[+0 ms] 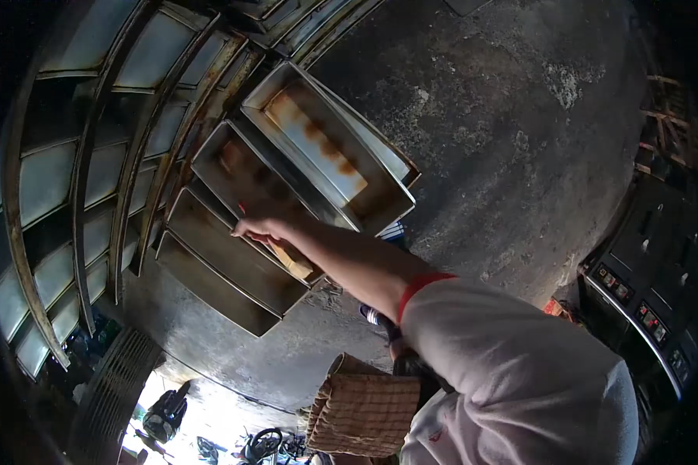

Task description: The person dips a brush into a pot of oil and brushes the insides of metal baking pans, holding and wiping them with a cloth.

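My right hand (260, 225) reaches over the open metal trays, its fingers closed around a tan, brush-like tool (293, 262). The tool's broad, pale end shows below my wrist, and a small red tip sticks up beside my fingers. Beneath the hand lies a shallow brownish metal tray (225, 232). Just above it is a deeper tray (236, 159) with rusty stains. Farther up and to the right is another tray (310, 136) with a pale, rust-marked bottom. My left hand is out of view.
Metal racks with pale panels (159, 50) curve along the left. A checked brown cloth (361, 407) is near the bottom centre. Dark equipment (651, 263) stands at the right. Motorbikes (264, 446) show in the bright opening. Stained concrete floor (512, 155) spreads at the upper right.
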A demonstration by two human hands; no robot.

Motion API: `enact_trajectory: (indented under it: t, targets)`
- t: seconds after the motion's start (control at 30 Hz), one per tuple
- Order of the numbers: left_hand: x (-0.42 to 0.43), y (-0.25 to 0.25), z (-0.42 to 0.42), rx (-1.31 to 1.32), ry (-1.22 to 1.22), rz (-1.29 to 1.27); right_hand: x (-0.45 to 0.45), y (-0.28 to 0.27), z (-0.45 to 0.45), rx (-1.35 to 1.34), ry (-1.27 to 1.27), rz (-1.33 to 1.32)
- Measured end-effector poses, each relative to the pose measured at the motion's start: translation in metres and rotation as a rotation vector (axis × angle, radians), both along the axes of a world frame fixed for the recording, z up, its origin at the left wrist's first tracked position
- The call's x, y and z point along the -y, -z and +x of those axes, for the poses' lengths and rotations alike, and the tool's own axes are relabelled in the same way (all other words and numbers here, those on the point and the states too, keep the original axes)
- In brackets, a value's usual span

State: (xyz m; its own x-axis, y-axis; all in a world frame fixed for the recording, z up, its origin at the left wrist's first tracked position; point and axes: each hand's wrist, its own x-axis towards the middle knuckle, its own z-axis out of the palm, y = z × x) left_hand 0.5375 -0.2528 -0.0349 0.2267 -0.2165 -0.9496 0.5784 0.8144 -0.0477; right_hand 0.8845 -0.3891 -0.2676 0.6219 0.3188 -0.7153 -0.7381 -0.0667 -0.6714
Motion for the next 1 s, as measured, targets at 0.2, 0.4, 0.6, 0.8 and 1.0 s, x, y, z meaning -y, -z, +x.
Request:
enact_trajectory:
  t: [0.2,0.4,0.6,0.8,1.0]
  targets:
    - [0.000,0.000,-0.001,-0.001,0.007,-0.022,0.153,-0.058,0.028,0.095,0.240,-0.307]
    - [-0.004,-0.001,-0.011,0.024,0.029,-0.049,0.138,0.003,0.050,0.267,-0.143,-0.612]
    - [-0.029,-0.007,-0.042,0.054,0.024,-0.091,0.122,-0.001,0.037,0.325,-0.153,-0.829]
    - [-0.081,0.012,-0.098,0.117,0.011,-0.166,0.127,-0.169,-0.158,0.574,0.024,-0.542]
    - [-0.146,0.060,-0.169,0.128,0.028,-0.227,0.048,-0.067,-0.327,0.662,-0.360,-0.613]
